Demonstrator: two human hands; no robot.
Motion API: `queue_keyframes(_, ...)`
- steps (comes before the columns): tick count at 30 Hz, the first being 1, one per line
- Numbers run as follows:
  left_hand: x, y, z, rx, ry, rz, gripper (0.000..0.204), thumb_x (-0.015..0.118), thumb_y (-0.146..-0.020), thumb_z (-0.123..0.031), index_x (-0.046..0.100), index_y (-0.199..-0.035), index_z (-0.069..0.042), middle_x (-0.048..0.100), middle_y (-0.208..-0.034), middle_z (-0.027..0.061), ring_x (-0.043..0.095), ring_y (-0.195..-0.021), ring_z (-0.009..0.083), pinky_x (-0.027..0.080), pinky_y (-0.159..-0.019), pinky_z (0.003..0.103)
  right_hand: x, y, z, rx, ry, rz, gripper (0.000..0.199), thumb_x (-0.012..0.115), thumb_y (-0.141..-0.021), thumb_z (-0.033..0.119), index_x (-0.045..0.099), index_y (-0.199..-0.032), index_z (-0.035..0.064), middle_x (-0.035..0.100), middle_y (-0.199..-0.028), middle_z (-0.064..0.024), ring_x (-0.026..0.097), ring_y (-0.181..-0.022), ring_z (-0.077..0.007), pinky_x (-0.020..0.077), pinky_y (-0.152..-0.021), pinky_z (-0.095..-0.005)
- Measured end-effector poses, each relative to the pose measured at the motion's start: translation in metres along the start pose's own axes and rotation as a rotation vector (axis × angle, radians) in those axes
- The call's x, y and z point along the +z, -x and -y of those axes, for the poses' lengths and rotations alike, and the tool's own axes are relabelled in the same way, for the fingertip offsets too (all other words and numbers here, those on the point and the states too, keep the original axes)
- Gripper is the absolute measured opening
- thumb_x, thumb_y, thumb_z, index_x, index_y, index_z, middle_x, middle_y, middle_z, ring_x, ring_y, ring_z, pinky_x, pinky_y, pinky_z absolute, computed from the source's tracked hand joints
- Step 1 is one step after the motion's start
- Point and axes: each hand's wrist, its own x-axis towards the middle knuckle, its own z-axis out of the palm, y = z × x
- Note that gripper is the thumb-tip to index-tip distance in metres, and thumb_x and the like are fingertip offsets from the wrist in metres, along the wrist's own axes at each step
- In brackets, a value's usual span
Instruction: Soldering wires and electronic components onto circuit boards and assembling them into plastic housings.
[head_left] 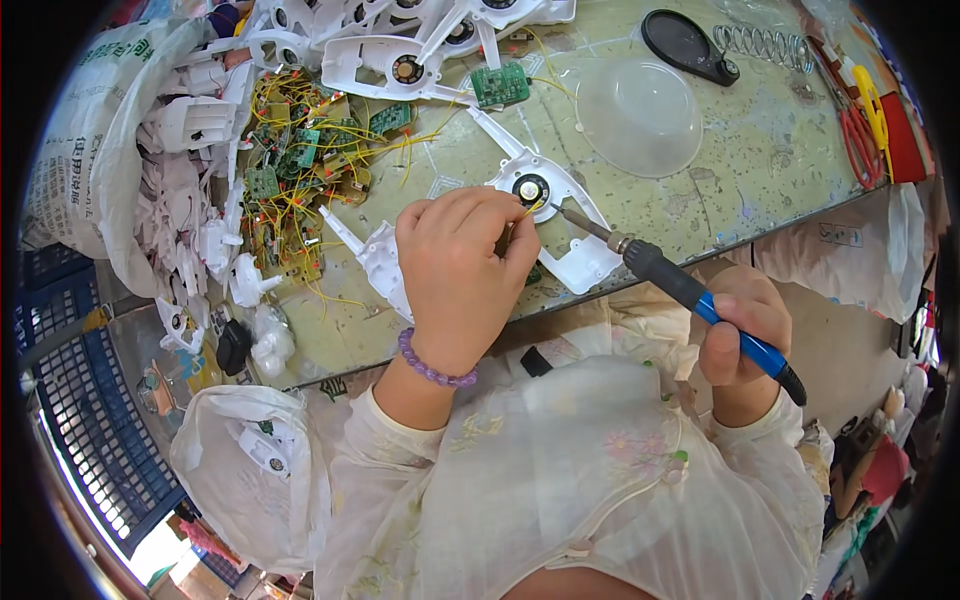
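My right hand point(745, 330) grips a soldering iron point(665, 275) by its blue and black handle. The iron's tip points left, close to the rim of a small round black speaker point(530, 189). That speaker sits in a white plastic housing point(585, 268) at the table's near edge. Over the housing's left side, my left hand point(465, 250) is closed in a pinch, with a thin yellow wire point(537, 207) showing at its fingertips beside the speaker. Part of the housing and a green board under the hand are hidden. Another white plastic part point(380, 262) lies to the left of that hand.
Green circuit boards with yellow wires point(310, 150) are heaped at left, beside a sack point(95, 150) and white parts. More white housings point(390, 70) lie behind. Farther right are a translucent bowl point(640, 118), solder iron stand coil point(765, 45), black round-ended piece point(690, 47) and red-handled tool point(860, 145).
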Motion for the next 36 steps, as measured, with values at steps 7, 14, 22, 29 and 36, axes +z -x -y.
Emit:
queue_keyframes(7,-0.0001,-0.0004,-0.0004,-0.03,-0.021,0.008,0.009,0.069,-0.068,-0.007,0.061,-0.071,-0.009,0.065,-0.076,0.0027,0.061,-0.075,0.0205,0.039,-0.076,0.035,0.0035,-0.0011,-0.0019,-0.024,-0.015,0.003,0.021,0.066,-0.082,0.01,0.058,-0.1,0.0031,0.057,-0.069,-0.0073,0.053,-0.053,-0.0198,0.0433,-0.048,-0.0302)
queue_keyframes(14,-0.0003,-0.0003,-0.0001,-0.037,-0.016,0.009,0.008,0.068,-0.067,-0.006,0.062,-0.071,-0.008,0.065,-0.078,0.0038,0.061,-0.076,0.0213,0.039,-0.076,0.036,0.006,-0.001,-0.002,-0.027,-0.017,-0.025,0.021,0.066,-0.083,0.012,0.058,-0.1,0.0031,0.056,-0.069,-0.0075,0.053,-0.052,-0.0197,0.0424,-0.047,-0.0303)
queue_keyframes(22,0.0004,0.0001,-0.0006,-0.028,-0.015,0.012,0.008,0.068,-0.066,-0.006,0.061,-0.071,-0.007,0.065,-0.078,0.0047,0.06,-0.077,0.022,0.038,-0.075,0.036,0.0072,0.0002,-0.0023,-0.024,-0.009,-0.019,0.021,0.066,-0.082,0.01,0.058,-0.099,0.0025,0.056,-0.069,-0.0078,0.052,-0.052,-0.0199,0.042,-0.047,-0.0302)
queue_keyframes(29,0.0005,-0.0001,-0.0018,-0.017,-0.034,0.008,0.009,0.068,-0.066,-0.005,0.06,-0.072,-0.007,0.064,-0.078,0.0046,0.06,-0.078,0.0215,0.038,-0.075,0.036,0.0084,-0.0022,0.0001,-0.024,0.008,0.015,0.021,0.066,-0.081,0.008,0.059,-0.1,0.0021,0.056,-0.069,-0.0076,0.053,-0.053,-0.02,0.0425,-0.048,-0.0302)
queue_keyframes(36,0.0001,-0.0011,-0.0033,0.009,-0.051,-0.007,0.009,0.068,-0.066,-0.005,0.061,-0.072,-0.007,0.064,-0.078,0.0034,0.06,-0.078,0.0214,0.038,-0.075,0.036,0.0082,-0.0043,0.0054,-0.036,0.073,0.043,0.021,0.066,-0.081,0.009,0.059,-0.099,0.0021,0.056,-0.069,-0.0074,0.053,-0.053,-0.0206,0.0434,-0.048,-0.0307)
